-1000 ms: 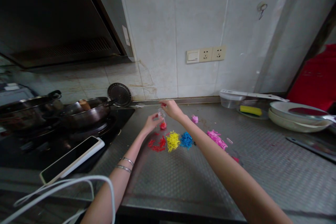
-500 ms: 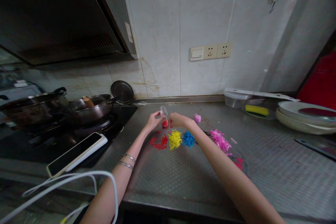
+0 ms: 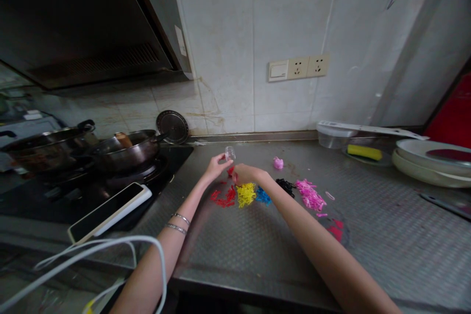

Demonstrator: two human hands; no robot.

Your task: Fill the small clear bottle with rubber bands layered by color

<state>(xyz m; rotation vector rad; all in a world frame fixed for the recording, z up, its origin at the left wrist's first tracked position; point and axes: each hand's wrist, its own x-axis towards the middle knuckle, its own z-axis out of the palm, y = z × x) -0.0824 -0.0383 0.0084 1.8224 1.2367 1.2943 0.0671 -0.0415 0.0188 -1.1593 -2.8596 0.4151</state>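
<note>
My left hand (image 3: pixel 216 169) is closed around a small clear jar (image 3: pixel 230 153), tilted, with red bits low down in it. Close beside it, my right hand (image 3: pixel 247 174) has its fingers pinched together by the jar's lower part; a little red shows at the fingertips, but what they hold is unclear. Below the hands lie loose red rubber bands (image 3: pixel 228 199) and a yellow pile (image 3: pixel 246 196). The right forearm partly covers a blue pile (image 3: pixel 262 196). Farther right are black bands (image 3: pixel 285 187) and pink bands (image 3: pixel 310 195).
A small pink object (image 3: pixel 278 163) stands behind the piles. Pans (image 3: pixel 127 152) sit on the stove at left, near a phone-like device (image 3: pixel 108 213) and a white cable (image 3: pixel 110 244). At right are a yellow sponge (image 3: pixel 364 152), stacked plates (image 3: pixel 430 169) and a knife-like tool (image 3: pixel 445 206).
The jar has tipped further in my left hand. My right hand has shifted slightly left and down, and the black pile shows more fully beside the forearm. The view has moved slightly.
</note>
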